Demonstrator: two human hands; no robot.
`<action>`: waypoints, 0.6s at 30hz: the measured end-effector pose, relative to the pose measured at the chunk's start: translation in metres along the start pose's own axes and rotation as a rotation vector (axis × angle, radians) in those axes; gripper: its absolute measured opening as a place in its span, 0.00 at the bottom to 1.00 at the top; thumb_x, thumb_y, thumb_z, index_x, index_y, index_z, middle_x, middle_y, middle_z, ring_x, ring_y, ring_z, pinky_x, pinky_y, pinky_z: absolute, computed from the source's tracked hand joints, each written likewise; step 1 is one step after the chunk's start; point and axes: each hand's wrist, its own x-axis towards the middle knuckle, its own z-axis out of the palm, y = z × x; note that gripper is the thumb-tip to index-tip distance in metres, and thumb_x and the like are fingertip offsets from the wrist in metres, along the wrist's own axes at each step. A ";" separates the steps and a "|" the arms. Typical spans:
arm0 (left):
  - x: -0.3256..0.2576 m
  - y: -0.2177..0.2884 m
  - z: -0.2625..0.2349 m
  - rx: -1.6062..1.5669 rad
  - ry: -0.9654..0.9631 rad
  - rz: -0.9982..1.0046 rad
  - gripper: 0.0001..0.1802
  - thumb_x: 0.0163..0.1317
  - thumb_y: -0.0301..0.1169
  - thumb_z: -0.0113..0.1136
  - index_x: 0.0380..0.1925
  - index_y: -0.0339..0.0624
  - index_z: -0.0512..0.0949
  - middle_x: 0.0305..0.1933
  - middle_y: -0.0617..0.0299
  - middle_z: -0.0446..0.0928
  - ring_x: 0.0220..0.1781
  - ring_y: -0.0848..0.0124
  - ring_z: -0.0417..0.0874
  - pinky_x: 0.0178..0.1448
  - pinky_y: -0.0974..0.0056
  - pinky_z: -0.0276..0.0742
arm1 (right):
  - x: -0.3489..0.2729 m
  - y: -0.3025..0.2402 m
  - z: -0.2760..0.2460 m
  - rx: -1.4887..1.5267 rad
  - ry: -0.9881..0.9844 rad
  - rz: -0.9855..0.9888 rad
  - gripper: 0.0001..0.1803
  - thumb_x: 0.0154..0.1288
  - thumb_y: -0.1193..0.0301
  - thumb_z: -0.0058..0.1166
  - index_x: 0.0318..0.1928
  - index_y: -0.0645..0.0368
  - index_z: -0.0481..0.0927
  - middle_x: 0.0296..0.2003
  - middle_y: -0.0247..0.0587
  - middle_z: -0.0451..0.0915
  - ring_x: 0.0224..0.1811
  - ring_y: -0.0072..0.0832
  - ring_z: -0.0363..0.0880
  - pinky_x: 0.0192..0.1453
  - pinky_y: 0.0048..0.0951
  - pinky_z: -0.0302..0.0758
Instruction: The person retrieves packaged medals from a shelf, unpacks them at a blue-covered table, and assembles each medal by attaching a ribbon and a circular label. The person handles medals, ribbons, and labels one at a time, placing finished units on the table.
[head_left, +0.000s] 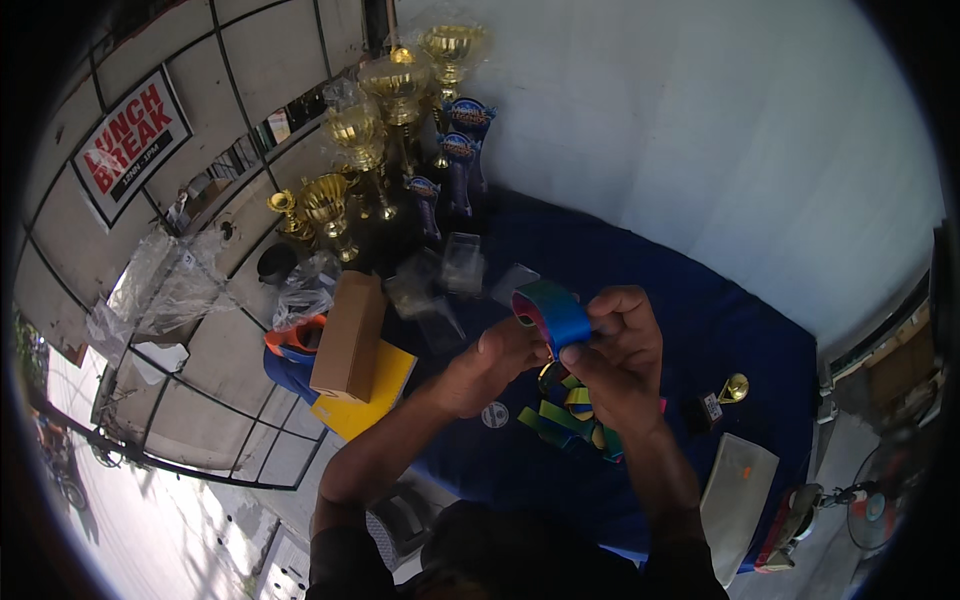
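Observation:
Above the table I hold a medal ribbon (563,317), wide and shiny, blue and green with a purple inner side, bent into a loop. My right hand (625,365) is closed on its right side, thumb and fingers pinching the blue band. From the left, my left hand (490,370) is closed at the lower left of the loop; its fingertips are partly hidden behind the band. A gold rim, seemingly a medal (546,377), shows just under the hands. Below lie more medal ribbons (560,425) in green, blue and yellow, partly covered by my right hand.
Gold cup trophies (355,135) and purple plaques (458,160) stand at the far left. Clear plastic boxes (463,263) lie before them. A brown carton (348,335) rests on a yellow envelope (385,385). A small trophy (733,388) and a pale flat case (738,490) lie right.

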 end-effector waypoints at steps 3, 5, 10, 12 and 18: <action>0.013 0.002 0.016 0.040 0.019 0.179 0.51 0.66 0.74 0.49 0.70 0.38 0.66 0.64 0.46 0.74 0.73 0.56 0.72 0.73 0.51 0.69 | 0.000 0.000 0.004 0.046 -0.015 0.047 0.22 0.67 0.89 0.54 0.57 0.61 0.67 0.52 0.47 0.81 0.51 0.30 0.84 0.51 0.33 0.85; 0.027 0.010 0.022 -0.082 0.094 0.221 0.38 0.75 0.65 0.47 0.61 0.39 0.73 0.55 0.49 0.81 0.70 0.58 0.75 0.71 0.54 0.71 | -0.002 0.001 0.006 0.027 -0.017 0.062 0.21 0.67 0.89 0.54 0.57 0.61 0.67 0.52 0.45 0.81 0.50 0.28 0.84 0.50 0.32 0.84; 0.036 0.003 0.026 0.213 0.055 0.406 0.20 0.80 0.49 0.48 0.43 0.42 0.73 0.33 0.58 0.79 0.53 0.63 0.81 0.64 0.53 0.74 | -0.010 -0.002 -0.005 -0.120 -0.005 0.305 0.26 0.64 0.88 0.56 0.62 0.61 0.69 0.47 0.38 0.82 0.46 0.21 0.82 0.44 0.25 0.79; 0.031 -0.007 0.025 0.648 0.058 0.526 0.17 0.77 0.46 0.56 0.42 0.42 0.74 0.33 0.59 0.76 0.49 0.63 0.78 0.63 0.48 0.73 | -0.013 -0.003 -0.015 -0.186 -0.059 0.375 0.26 0.63 0.87 0.57 0.61 0.62 0.72 0.45 0.36 0.82 0.44 0.19 0.81 0.43 0.23 0.77; 0.019 -0.035 0.030 1.515 0.068 0.903 0.22 0.55 0.35 0.73 0.51 0.49 0.83 0.43 0.63 0.73 0.48 0.64 0.76 0.57 0.53 0.74 | -0.020 0.009 -0.045 -0.033 -0.146 0.336 0.18 0.57 0.89 0.53 0.48 0.63 0.81 0.41 0.35 0.82 0.41 0.20 0.80 0.43 0.23 0.76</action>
